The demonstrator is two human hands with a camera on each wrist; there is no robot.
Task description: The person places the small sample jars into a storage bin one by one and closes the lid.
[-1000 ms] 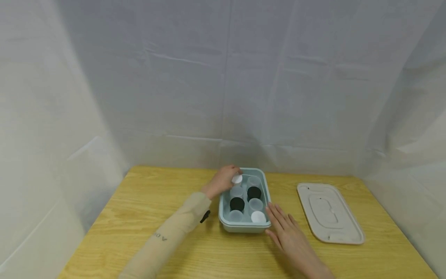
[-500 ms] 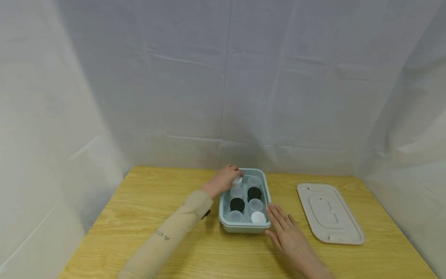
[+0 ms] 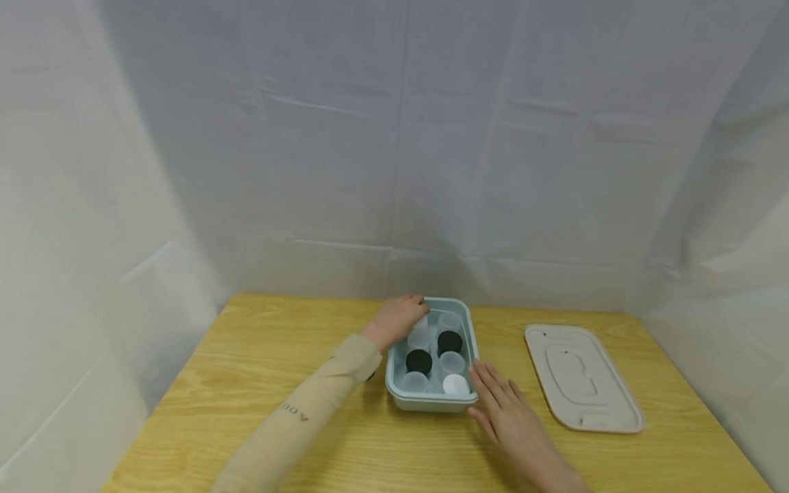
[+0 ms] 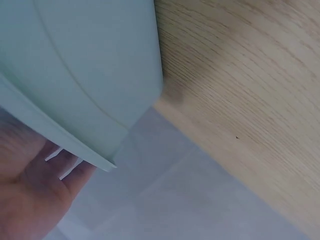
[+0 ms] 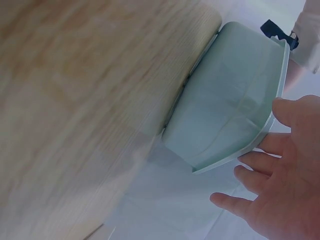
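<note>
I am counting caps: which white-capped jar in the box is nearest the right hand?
The white-capped jar in the near right corner of the box, beside the right hand.

A pale blue-green tray (image 3: pixel 431 400) sits on the yellow wood-grain bench (image 3: pixel 246 383). Inside the tray stand clear frosted jars (image 3: pixel 452 361), two with black lids (image 3: pixel 419 360), one with a white lid (image 3: pixel 456 385). Right of the tray lies a beige cover (image 3: pixel 582 376). The left sleeve (image 3: pixel 308 418) is tan.

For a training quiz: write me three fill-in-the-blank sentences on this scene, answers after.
1. The small jars sit inside a pale green ____.
2. The beige lid lies on the table to the ____ of the container.
3. Two jars have ____ caps.

Answers: container; right; black
</note>
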